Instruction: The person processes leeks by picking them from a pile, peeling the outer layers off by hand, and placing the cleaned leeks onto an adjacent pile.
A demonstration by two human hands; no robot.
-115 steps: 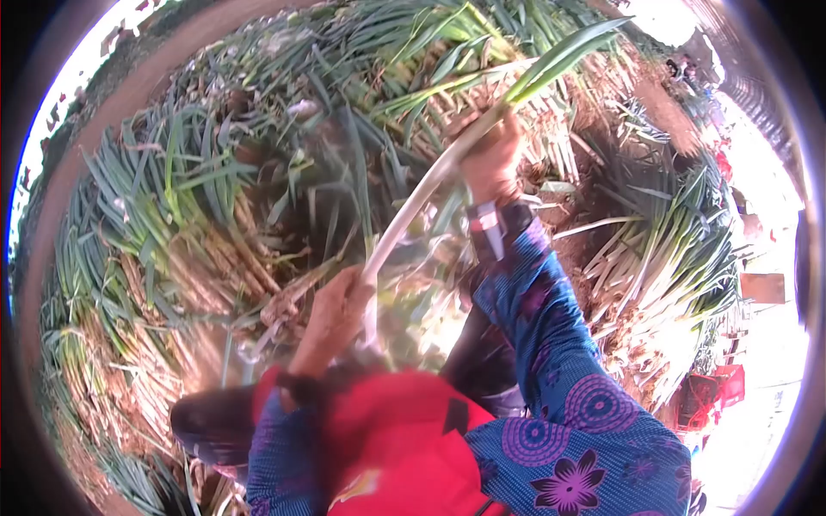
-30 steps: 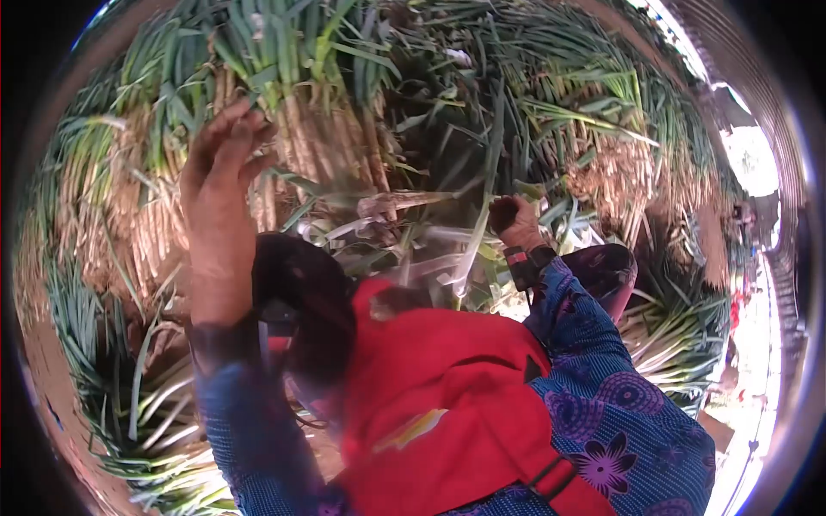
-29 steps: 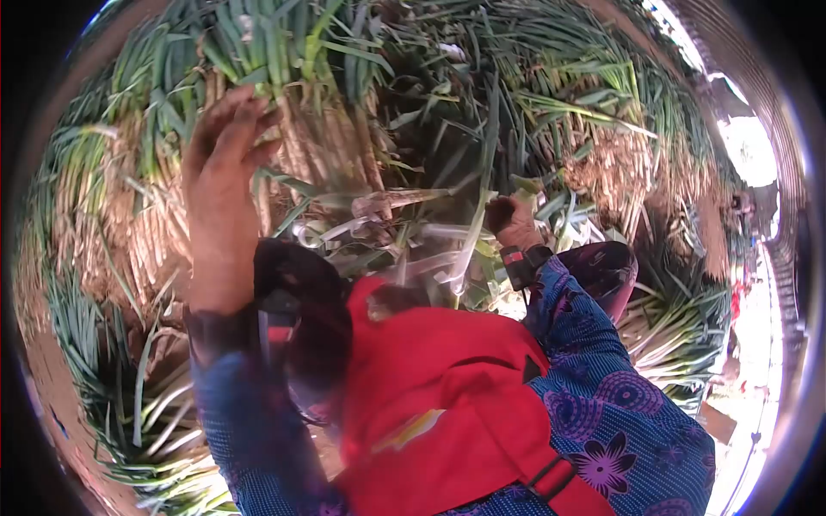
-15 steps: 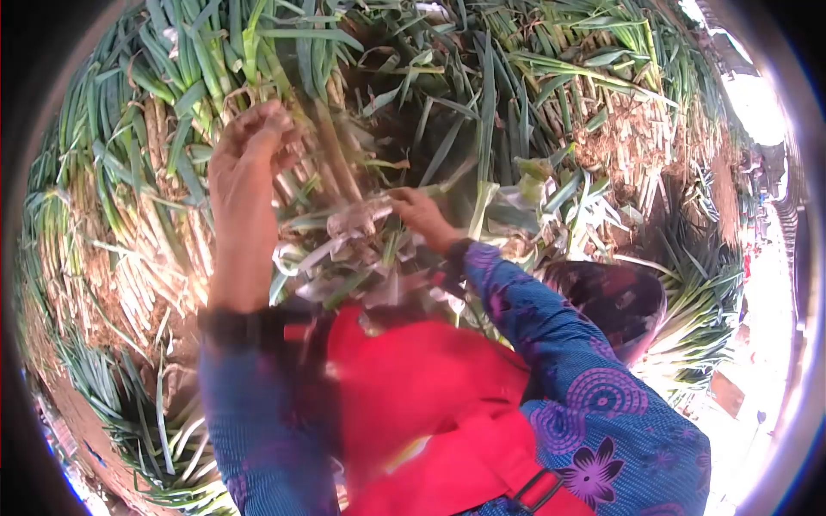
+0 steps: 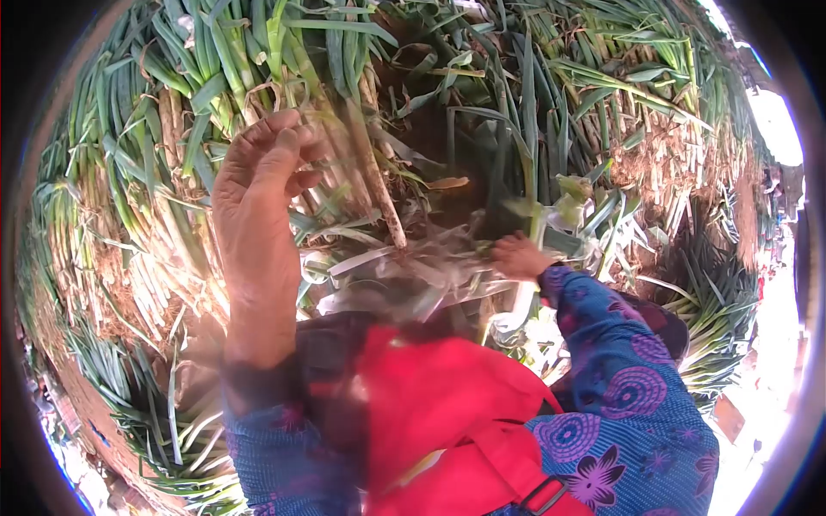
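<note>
My left hand is raised at left centre, with its thumb pressed to its curled fingers around a leek, whose pale stalk is smeared by motion. Just to the right, a sharper leek stalk slants down with its white end lowest. My right hand is lower and to the right, its fingers bent together; whatever is in them is hidden. Blurred, pale leek peelings stretch between that hand and the stalks, above my lap.
Dense leek bundles line the left side, with another stack at the upper right. More leeks lie by my right elbow. Loose green leaves are heaped behind my right hand. A red apron covers my front.
My right hand has moved right, away from the leek's white end, and pale peelings now trail toward it. My left hand stays raised and curled. The whole view has shifted slightly.
</note>
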